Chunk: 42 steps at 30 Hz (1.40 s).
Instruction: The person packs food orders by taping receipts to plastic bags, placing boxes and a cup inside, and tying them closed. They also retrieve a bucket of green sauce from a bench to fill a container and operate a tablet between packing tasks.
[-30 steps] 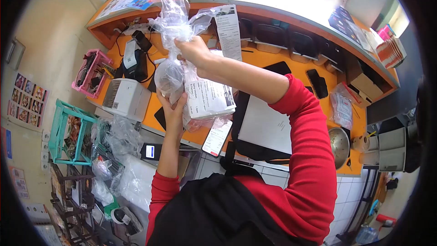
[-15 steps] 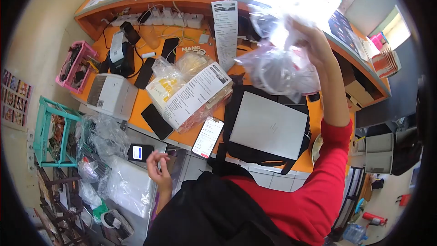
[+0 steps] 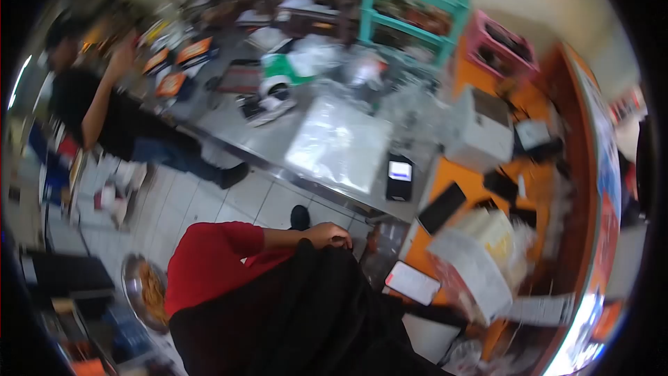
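My left hand (image 3: 332,235) is near the middle of the view, beside the black cloth (image 3: 313,306) over my front. Its fingers are curled together, with nothing visible in them. The lit phone (image 3: 412,283) lies on the orange counter (image 3: 456,175) to its lower right. A packed plastic bag (image 3: 511,237) with a paper slip (image 3: 467,264) on it rests beyond that phone. Part of the silver laptop (image 3: 428,336) shows at the bottom, beside clear plastic (image 3: 465,358). My right hand is out of view.
A metal table (image 3: 261,143) holds a stack of clear plastic (image 3: 339,143) and a dark phone (image 3: 399,177). Another person (image 3: 104,97) stands at the left. A bowl of food (image 3: 149,292) is lower left. A teal rack (image 3: 415,10) and pink basket (image 3: 497,45) stand at the back.
The view has swung left, bringing the metal table and the other person into sight. My right hand, earlier raised with clear plastic bags, has left the view. My left hand's fingers look more closed.
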Motion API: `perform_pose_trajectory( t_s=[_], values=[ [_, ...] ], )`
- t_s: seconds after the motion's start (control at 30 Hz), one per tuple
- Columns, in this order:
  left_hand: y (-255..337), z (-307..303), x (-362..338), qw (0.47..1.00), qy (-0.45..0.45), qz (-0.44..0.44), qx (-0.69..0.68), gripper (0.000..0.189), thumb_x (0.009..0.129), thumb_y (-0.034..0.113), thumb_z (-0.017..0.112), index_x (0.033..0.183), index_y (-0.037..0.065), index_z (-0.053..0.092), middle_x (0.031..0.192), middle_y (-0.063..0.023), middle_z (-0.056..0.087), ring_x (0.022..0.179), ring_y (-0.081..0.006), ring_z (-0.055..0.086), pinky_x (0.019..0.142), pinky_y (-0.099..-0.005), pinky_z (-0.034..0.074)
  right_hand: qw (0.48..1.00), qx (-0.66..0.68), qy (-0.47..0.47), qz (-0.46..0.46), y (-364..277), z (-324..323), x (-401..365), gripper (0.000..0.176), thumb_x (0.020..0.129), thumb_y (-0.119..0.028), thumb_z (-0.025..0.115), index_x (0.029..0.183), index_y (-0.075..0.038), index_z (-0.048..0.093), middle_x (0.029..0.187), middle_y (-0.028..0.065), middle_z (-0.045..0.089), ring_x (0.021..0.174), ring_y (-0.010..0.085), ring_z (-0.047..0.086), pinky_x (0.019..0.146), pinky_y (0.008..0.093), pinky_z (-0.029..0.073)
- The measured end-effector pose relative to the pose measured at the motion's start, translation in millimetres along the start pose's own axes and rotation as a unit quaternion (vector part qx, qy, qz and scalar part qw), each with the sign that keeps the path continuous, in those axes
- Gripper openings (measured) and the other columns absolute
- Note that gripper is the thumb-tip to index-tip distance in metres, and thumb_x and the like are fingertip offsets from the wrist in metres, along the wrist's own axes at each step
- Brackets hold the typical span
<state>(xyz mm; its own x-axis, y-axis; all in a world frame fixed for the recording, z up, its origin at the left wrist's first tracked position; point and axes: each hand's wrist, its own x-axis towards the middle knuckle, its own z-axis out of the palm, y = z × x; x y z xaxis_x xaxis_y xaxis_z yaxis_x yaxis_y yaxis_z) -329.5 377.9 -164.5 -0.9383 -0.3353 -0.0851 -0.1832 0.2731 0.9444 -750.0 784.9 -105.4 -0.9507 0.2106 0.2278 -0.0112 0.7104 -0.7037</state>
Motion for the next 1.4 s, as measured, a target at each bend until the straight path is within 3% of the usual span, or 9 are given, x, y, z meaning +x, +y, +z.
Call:
perform_pose_trajectory(
  t_s=[0.23, 0.53, 0.63, 0.7, 0.77, 0.87, 1.1, 1.37, 1.4],
  values=[
    [-58.5, -42.9, -78.5, 0.983, 0.150, -0.102, -0.015, 0.018, 0.083, 0.003, 0.049, 0.096, 0.004, 0.063, 0.084, -0.0078, 0.066, 0.078, -0.0188, 0.064, 0.069, -0.0294, 0.050, 0.986, -0.065, 0.006, -0.154, -117.3, 75.9, -72.1, 0.030, 0.079, -0.013, 0.064, 0.107, -0.004, 0.059, 0.099, 0.0069, 0.062, 0.086, 0.0163, 0.057, 0.073, 0.0289, 0.044],
    [-115.6, -165.7, -194.7, 0.773, 0.600, -0.123, -0.167, 0.014, 0.087, 0.004, 0.053, 0.097, 0.001, 0.062, 0.083, -0.0041, 0.064, 0.075, -0.0120, 0.060, 0.070, -0.0238, 0.049, 0.892, 0.081, 0.158, -0.416, -311.0, 102.7, -219.2, 0.027, 0.077, -0.008, 0.064, 0.103, -0.001, 0.060, 0.098, 0.0092, 0.063, 0.087, 0.0184, 0.058, 0.076, 0.0297, 0.044],
    [-109.2, -209.8, -207.7, 0.792, 0.601, -0.102, -0.038, 0.017, 0.085, 0.003, 0.056, 0.102, 0.001, 0.060, 0.085, -0.0044, 0.063, 0.077, -0.0124, 0.061, 0.076, -0.0249, 0.049, 0.840, 0.148, 0.094, -0.513, -385.1, 120.6, -294.8, 0.025, 0.077, -0.006, 0.064, 0.101, 0.000, 0.061, 0.097, 0.0099, 0.063, 0.087, 0.0190, 0.058, 0.077, 0.0300, 0.045],
    [-105.5, -237.5, -208.1, 0.814, 0.569, -0.119, 0.018, 0.040, 0.078, 0.005, 0.065, 0.116, 0.002, 0.052, 0.112, -0.0118, 0.054, 0.107, -0.0196, 0.053, 0.090, -0.0303, 0.043, 0.822, 0.154, -0.082, -0.542, -421.7, 155.6, -350.6, 0.025, 0.076, -0.004, 0.064, 0.101, 0.000, 0.061, 0.097, 0.0104, 0.063, 0.087, 0.0195, 0.058, 0.077, 0.0301, 0.045],
    [-88.1, -264.2, -194.1, 0.816, 0.567, -0.069, 0.088, 0.064, 0.074, 0.010, 0.070, 0.129, 0.003, 0.039, 0.131, -0.0152, 0.041, 0.123, -0.0257, 0.040, 0.101, -0.0356, 0.033, 0.823, 0.094, -0.368, -0.422, -423.0, 223.7, -415.1, 0.019, 0.083, -0.008, 0.061, 0.100, 0.000, 0.060, 0.094, 0.0122, 0.063, 0.086, 0.0201, 0.061, 0.075, 0.0303, 0.046],
    [-91.2, -299.2, -156.5, 0.843, 0.532, 0.036, 0.069, 0.085, 0.071, 0.017, 0.074, 0.138, 0.003, 0.026, 0.139, -0.0154, 0.034, 0.128, -0.0300, 0.032, 0.106, -0.0395, 0.024, 0.643, 0.145, -0.729, -0.182, -421.6, 286.7, -524.9, 0.049, 0.085, -0.028, 0.064, 0.125, -0.007, 0.046, 0.112, 0.0112, 0.055, 0.090, 0.0185, 0.060, 0.072, 0.0319, 0.051],
    [-83.2, -335.4, -134.4, 0.909, 0.409, 0.045, 0.072, 0.062, 0.067, 0.022, 0.077, 0.123, 0.013, 0.052, 0.115, -0.0105, 0.048, 0.109, -0.0276, 0.046, 0.092, -0.0387, 0.036, 0.688, 0.261, -0.674, 0.067, -456.7, 265.6, -616.0, 0.048, 0.086, -0.027, 0.062, 0.121, -0.006, 0.038, 0.123, 0.0147, 0.043, 0.106, 0.0239, 0.051, 0.069, 0.0393, 0.056],
    [-65.2, -317.8, -115.8, 0.959, 0.282, -0.001, -0.012, 0.041, 0.073, 0.022, 0.071, 0.112, 0.011, 0.061, 0.091, -0.0086, 0.054, 0.089, -0.0236, 0.056, 0.076, -0.0340, 0.046, 0.706, 0.028, -0.698, -0.118, -480.7, 278.8, -558.6, 0.023, 0.086, -0.023, 0.061, 0.098, -0.004, 0.059, 0.092, 0.0101, 0.063, 0.076, 0.0176, 0.060, 0.056, 0.0277, 0.047],
    [-65.8, -312.7, -114.3, 0.959, 0.283, -0.002, -0.010, 0.044, 0.076, 0.021, 0.067, 0.119, 0.014, 0.057, 0.090, -0.0093, 0.054, 0.087, -0.0246, 0.055, 0.076, -0.0353, 0.045, 0.724, 0.030, -0.626, -0.290, -488.6, 280.2, -550.4, 0.020, 0.085, -0.020, 0.061, 0.097, -0.003, 0.060, 0.092, 0.0111, 0.063, 0.076, 0.0205, 0.061, 0.057, 0.0286, 0.047]
  ],
)
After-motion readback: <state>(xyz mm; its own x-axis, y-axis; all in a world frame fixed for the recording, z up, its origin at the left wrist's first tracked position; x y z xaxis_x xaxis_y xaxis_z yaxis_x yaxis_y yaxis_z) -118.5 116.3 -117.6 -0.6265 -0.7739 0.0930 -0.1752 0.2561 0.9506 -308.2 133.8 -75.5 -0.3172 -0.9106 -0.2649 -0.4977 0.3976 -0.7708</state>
